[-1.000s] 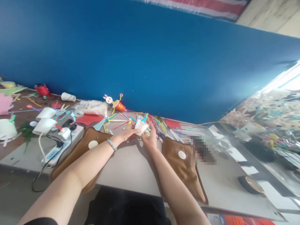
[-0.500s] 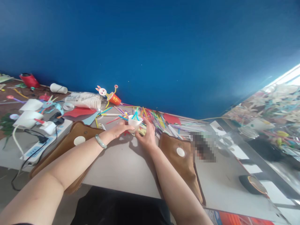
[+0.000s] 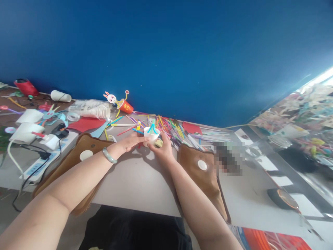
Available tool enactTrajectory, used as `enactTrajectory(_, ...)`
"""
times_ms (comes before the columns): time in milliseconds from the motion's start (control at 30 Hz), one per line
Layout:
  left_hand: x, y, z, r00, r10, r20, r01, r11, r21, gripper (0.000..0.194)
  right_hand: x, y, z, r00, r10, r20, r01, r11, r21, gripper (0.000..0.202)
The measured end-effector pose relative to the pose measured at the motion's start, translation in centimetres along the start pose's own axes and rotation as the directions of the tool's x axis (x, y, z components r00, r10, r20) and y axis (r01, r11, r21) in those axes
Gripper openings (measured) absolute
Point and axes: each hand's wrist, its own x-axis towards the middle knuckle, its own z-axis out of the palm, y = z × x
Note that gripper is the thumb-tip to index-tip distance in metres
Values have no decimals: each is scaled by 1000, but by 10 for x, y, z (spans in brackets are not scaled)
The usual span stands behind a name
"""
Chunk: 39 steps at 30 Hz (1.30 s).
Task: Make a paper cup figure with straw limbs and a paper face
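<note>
A small white paper cup [image 3: 148, 138] is between my two hands, just above the pale table. Bent blue-green straws [image 3: 153, 129] stick up out of its mouth. My left hand [image 3: 132, 141], with a pale bangle on the wrist, is closed on the cup's left side. My right hand [image 3: 163, 148] curves round the right side, its thumb low on the front and its fingers towards the back. Some fingertips are hidden behind the cup. Loose coloured straws [image 3: 171, 126] lie close behind the hands.
Brown cloth pads [image 3: 191, 163] lie on either side of my forearms. At the left are a power strip [image 3: 39, 166] with cords, a sleeve of paper cups [image 3: 91, 110] and a red cup [image 3: 126, 106] with a rabbit face. A blue wall [image 3: 166, 62] rises behind.
The cup has turned more upright and shifted slightly right in view, with both hands still on it. My right fingers have drawn in closer round it. The camera has tilted slightly.
</note>
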Motion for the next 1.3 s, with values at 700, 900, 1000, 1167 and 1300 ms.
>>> enactTrajectory(700, -2, 13, -18, 861, 488, -139, -384, 806, 450, 31, -6, -10, 2, 993, -46, 113, 56, 995, -85, 64)
enactTrajectory(900, -8, 24, -17, 888, 452, -88, -316, 736, 599, 25, -6, -6, 2, 984, -105, 146, 124, 984, -127, 62)
enactTrajectory(1000, -7, 25, -22, 932, 362, -1, -300, 775, 556, 25, -7, -4, 2, 982, -97, 164, 118, 985, -125, 62)
enactTrajectory(1167, -5, 24, -26, 958, 283, 37, -272, 868, 415, 28, -6, -4, 2, 976, -93, 199, 104, 994, -44, 61)
enactTrajectory(1300, -4, 21, -26, 956, 292, 18, -276, 879, 389, 30, -5, -5, 2, 977, -81, 198, 84, 996, -7, 61)
